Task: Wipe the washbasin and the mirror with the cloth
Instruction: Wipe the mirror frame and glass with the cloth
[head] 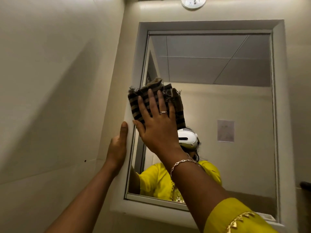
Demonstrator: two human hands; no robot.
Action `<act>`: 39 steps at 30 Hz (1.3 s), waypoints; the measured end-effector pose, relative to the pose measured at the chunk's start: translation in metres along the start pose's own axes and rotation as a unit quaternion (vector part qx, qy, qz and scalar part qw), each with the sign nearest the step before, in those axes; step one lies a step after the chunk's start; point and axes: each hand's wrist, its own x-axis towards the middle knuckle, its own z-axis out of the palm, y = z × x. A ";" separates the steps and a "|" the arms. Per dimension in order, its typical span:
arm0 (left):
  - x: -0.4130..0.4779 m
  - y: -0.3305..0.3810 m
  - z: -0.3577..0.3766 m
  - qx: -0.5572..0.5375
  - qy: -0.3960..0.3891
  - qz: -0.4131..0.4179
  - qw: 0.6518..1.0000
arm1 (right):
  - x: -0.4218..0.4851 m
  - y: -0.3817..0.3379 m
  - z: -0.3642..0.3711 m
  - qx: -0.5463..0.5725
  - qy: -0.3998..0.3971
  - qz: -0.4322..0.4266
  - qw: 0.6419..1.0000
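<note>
The mirror (218, 101) hangs on the wall in a thick white frame (279, 115) and fills the middle of the head view. My right hand (156, 125) lies flat, fingers spread, pressing a brown and black striped cloth (175, 101) against the glass near the mirror's left edge, about halfway up. The cloth is folded, with frayed ends sticking up above my fingers. My left hand (117, 148) rests against the outer left side of the frame, thumb pointing up, holding nothing. The washbasin is out of view.
A cream tiled wall (50, 98) runs along the left. A round white fitting (193, 2) sits on the wall above the mirror. A dark object (305, 184) pokes in at the right edge. The mirror reflects a person in yellow wearing a white headset.
</note>
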 end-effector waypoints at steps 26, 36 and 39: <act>-0.001 -0.002 -0.001 0.043 -0.001 -0.008 0.999 | -0.091 0.190 -0.068 -0.068 -0.008 0.094 0.993; -0.003 0.000 0.003 0.037 0.008 -0.026 0.999 | -0.098 0.134 -0.049 -0.076 0.024 0.272 0.959; -0.003 0.002 0.003 0.032 0.018 -0.036 0.999 | -0.091 0.111 -0.043 -0.072 0.017 0.270 0.960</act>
